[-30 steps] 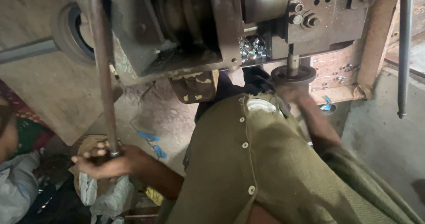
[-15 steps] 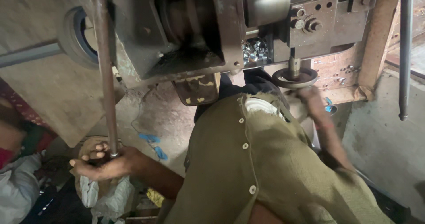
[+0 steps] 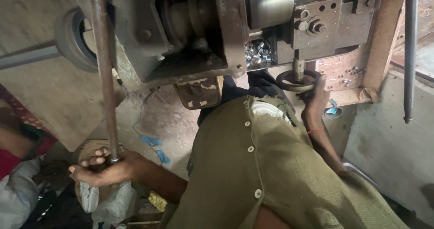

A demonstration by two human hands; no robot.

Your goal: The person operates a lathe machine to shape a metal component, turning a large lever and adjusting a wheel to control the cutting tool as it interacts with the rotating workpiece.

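Since the earlier frames, very little has shifted: the left hand (image 3: 101, 168) sits at the same low end of the long lever (image 3: 105, 70), and the right hand (image 3: 314, 100) has stayed up at the small round handwheel (image 3: 294, 80) under the machine (image 3: 190, 39). The view has drifted only slightly.

The left hand's fingers are curled shut around the foot of the lever, thumb side toward the body, a firm full wrap. The right hand is pressed against the rim of the handwheel with fingers bent over its edge; how tightly it closes is hard to tell, since the wheel hides the fingertips. The handwheel hangs on a short spindle below the machine's blocky steel head, just right of a pocket of shiny metal bits (image 3: 257, 52).

Risks, as I judge them: the right wrist and the olive shirt (image 3: 271, 174) lie close to moving parts, so a loose cuff or the red thread on the wrist could catch if the spindle turns. The lever is rusty and gripped at its very end, so a slip would throw the left hand toward the cloth bundle (image 3: 106, 202) and floor clutter. Another person's sleeve (image 3: 18, 197) lies at the left edge, near the lever's swing. The metal bits could spill onto the lap.
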